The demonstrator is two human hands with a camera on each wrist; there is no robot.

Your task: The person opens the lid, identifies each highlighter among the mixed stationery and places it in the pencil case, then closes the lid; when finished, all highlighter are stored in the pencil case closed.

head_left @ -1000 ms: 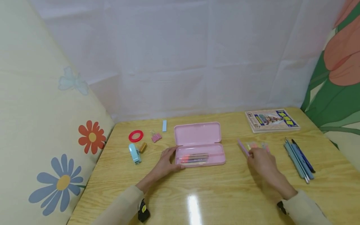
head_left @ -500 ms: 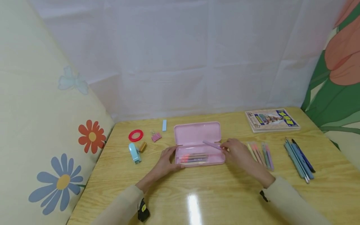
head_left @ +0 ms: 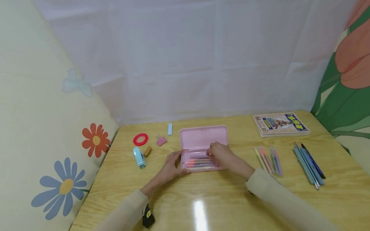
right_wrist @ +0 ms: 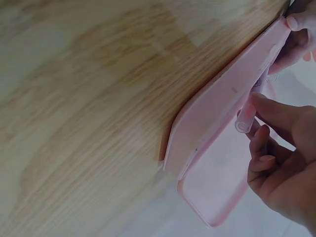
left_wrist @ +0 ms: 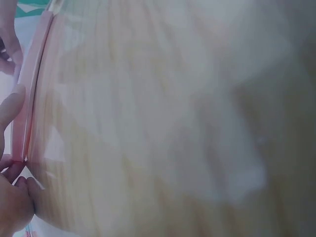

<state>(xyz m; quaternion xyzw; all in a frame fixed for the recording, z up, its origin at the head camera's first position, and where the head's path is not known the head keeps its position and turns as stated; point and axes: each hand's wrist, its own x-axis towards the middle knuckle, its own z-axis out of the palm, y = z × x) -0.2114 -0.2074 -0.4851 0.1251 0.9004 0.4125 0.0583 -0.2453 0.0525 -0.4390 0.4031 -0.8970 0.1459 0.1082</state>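
A pink pencil case [head_left: 203,137] lies on the table with its lid raised and several pens [head_left: 199,163] in its tray. My left hand [head_left: 171,166] holds the case's left end, thumb at the front wall and fingers toward the hinge side. Over the right part of the tray, my right hand [head_left: 224,156] pinches a pen; in the right wrist view this pen [right_wrist: 245,119] has a clear, round end and sits at the case's rim. The fingers largely cover it in the head view. The thumb [left_wrist: 14,103] shows against the pink wall in the left wrist view.
Several pastel pens [head_left: 267,160] lie right of the case, with blue and dark pens [head_left: 309,165] farther right. A book [head_left: 281,124] is behind them. On the left are a light-blue stapler [head_left: 139,157], red ring [head_left: 140,139], pink binder clip [head_left: 161,140] and blue strip [head_left: 170,129].
My right hand has carried the purple pen leftward from beside the loose pastel pens to above the case's tray. The left hand stays on the case.
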